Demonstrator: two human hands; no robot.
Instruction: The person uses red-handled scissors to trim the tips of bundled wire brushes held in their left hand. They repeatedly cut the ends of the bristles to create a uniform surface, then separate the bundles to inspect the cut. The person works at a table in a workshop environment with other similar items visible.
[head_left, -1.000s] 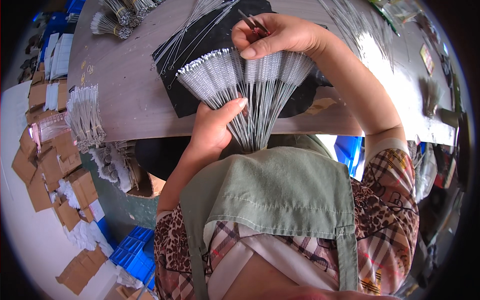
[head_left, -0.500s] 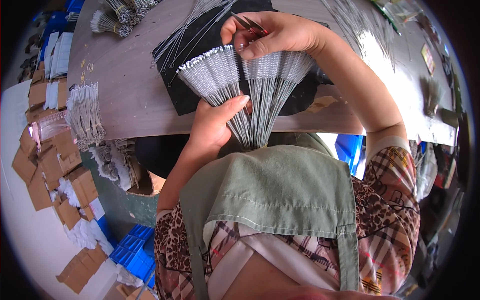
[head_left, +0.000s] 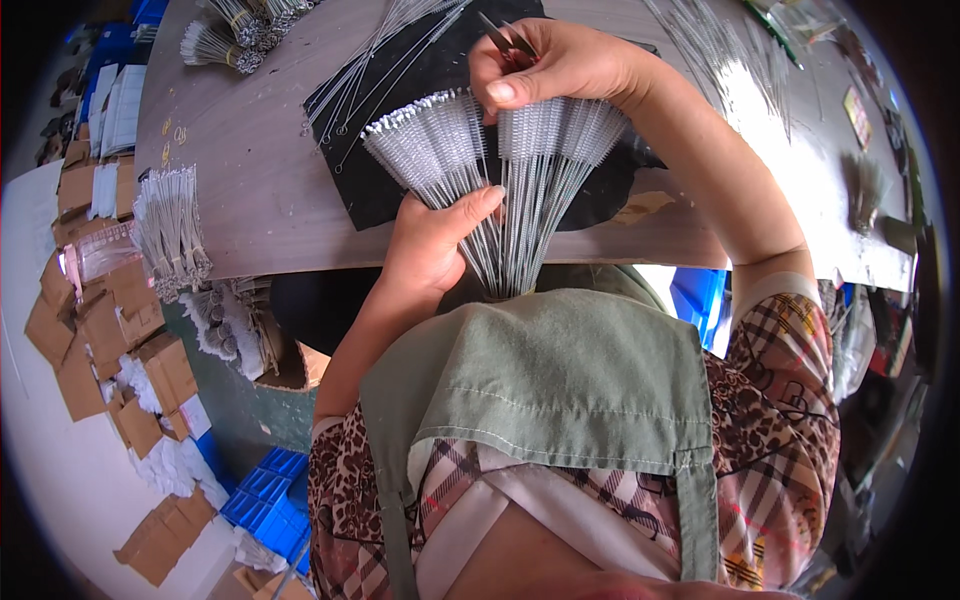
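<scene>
**Both hands on a fan of wire brushes**

I see my left hand gripping the gathered stems of a fanned bunch of thin wire brushes, thumb pressed across them. My right hand pinches the bristle tips at the top of the fan, just beyond the left. Under both hands lies a black mat on the table; loose brushes lie beyond.

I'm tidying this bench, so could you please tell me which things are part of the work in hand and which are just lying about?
In hand:
- fan of thin wire brushes, gripped by the left hand
- right hand at the brush tips
- black mat under them

Lying about:
- brush bundle at the table edge
- cardboard boxes on the floor
- blue crates
</scene>
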